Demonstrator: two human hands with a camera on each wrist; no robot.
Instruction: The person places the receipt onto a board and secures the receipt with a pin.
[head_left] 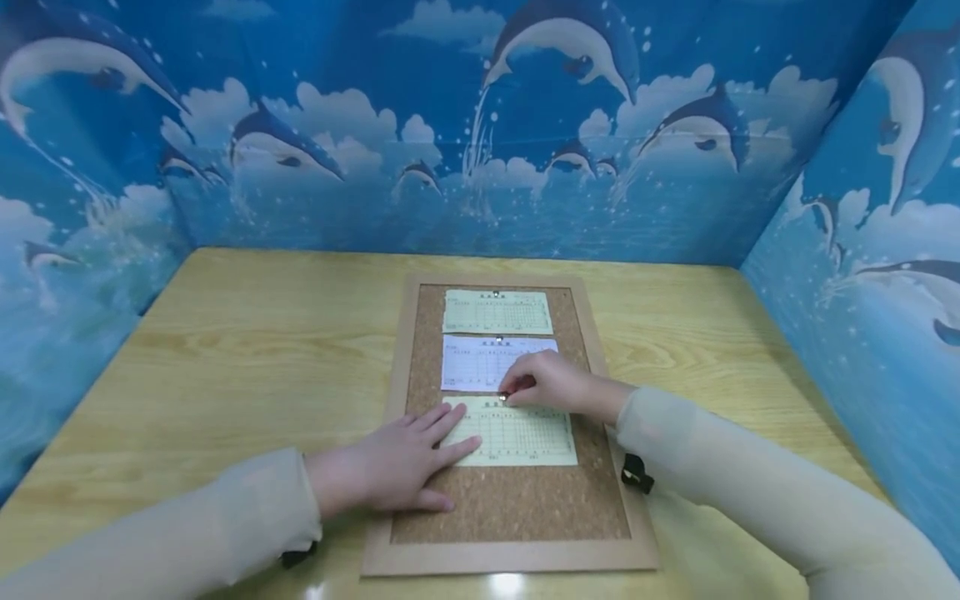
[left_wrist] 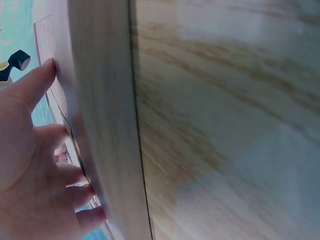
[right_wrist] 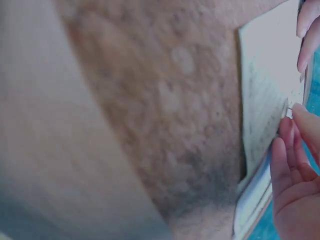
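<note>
A wood-framed cork board (head_left: 510, 512) lies on the table with three printed slips on it, one below another. My right hand (head_left: 551, 383) pinches a small shiny push pin (head_left: 503, 397) between thumb and fingertips at the top edge of the lowest, pale green slip (head_left: 517, 437). Spread flat, my left hand (head_left: 397, 458) rests on the board's left side, its fingertips over that slip's left edge and its thumb on the cork. In the right wrist view the thumb and fingers (right_wrist: 287, 165) meet at the slip's edge. In the left wrist view the fingers (left_wrist: 75, 175) lie against the board.
A lilac slip (head_left: 468, 367) and another pale green slip (head_left: 498, 317) sit higher on the board, each with a shiny pin at its top. The wood-grain table (head_left: 285, 350) surrounds the board. Dolphin-print cloth (head_left: 360, 200) walls the back and both sides.
</note>
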